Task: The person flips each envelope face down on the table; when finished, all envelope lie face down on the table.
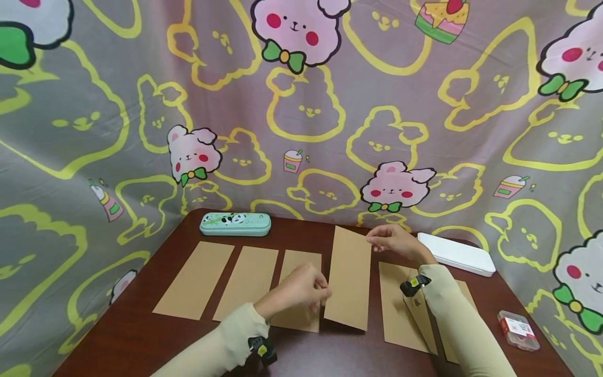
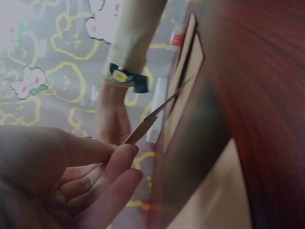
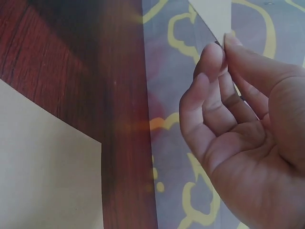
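Both hands hold one tan cardboard rectangle [image 1: 349, 280], which is raised and tilted over the dark wooden table. At its left edge, my left hand [image 1: 301, 288] pinches the card between thumb and fingers; the left wrist view shows it nearly edge-on in that pinch. My right hand [image 1: 394, 242] grips the upper right corner, and in the right wrist view only a pale corner [image 3: 215, 19] shows at the fingertips. Left of the raised card, a similar card [image 1: 301, 262] lies flat, partly covered by my left hand. Another card [image 1: 393, 298] lies under my right forearm.
Two more cards, one far left [image 1: 193, 280] and one beside it [image 1: 247, 283], lie in the row. A mint panda pencil case [image 1: 235, 225] and a white case [image 1: 457, 255] stand at the back. A clear plastic box [image 1: 518, 331] with red contents sits near the right edge.
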Demonstrator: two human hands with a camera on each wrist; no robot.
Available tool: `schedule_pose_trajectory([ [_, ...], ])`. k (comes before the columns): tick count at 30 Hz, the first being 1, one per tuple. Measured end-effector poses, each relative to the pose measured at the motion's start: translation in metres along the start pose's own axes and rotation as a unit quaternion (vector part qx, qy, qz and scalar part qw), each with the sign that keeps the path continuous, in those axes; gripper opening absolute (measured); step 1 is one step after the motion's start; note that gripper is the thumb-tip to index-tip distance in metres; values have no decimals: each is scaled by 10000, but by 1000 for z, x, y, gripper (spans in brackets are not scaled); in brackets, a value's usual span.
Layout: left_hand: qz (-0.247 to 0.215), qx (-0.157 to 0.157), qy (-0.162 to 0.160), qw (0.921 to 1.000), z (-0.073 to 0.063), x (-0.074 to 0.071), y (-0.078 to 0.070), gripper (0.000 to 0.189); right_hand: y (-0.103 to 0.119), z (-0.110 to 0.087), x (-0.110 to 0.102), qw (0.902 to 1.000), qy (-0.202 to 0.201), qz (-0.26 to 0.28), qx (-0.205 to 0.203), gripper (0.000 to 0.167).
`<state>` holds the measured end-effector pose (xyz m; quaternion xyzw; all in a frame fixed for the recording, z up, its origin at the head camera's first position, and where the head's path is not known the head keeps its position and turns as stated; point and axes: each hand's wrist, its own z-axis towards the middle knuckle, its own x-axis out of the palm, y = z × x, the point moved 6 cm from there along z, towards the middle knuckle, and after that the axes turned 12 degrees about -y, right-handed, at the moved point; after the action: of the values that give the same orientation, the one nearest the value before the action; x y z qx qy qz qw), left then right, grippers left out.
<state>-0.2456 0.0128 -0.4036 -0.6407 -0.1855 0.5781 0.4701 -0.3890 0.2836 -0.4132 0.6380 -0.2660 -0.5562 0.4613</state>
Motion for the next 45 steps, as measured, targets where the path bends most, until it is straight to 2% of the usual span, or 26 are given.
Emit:
schedule_pose_trajectory([
  [6,289,-145,126,9994,0,13,13,27,-2,2,3,9985,-22,-536,-75,29],
  [14,896,-192,305,9953,2,23,23,30,-6,7,18,9877,-4,-1479,-512,19],
  [21,1371,-158,429,9895,5,29,27,35,-11,8,29,9806,-152,-1927,-316,13],
  [28,1837,-73,473,9818,8,34,30,44,-18,10,39,9660,-102,-2557,-367,9],
  [31,1958,22,441,9796,9,35,29,50,-20,11,42,9631,-88,-2667,-351,10],
  [35,2202,201,218,9750,9,33,28,50,-20,12,45,9610,-95,-2747,-296,10],
  [39,2495,410,-1,9675,3,32,22,35,-20,11,47,9574,-154,-2877,-211,11],
  [41,2699,531,-10,9614,-1,33,19,25,-20,11,48,9556,-185,-2940,-110,11],
  [45,3061,809,29,9486,-9,36,13,33,-18,10,49,9539,-198,-2994,71,12],
])
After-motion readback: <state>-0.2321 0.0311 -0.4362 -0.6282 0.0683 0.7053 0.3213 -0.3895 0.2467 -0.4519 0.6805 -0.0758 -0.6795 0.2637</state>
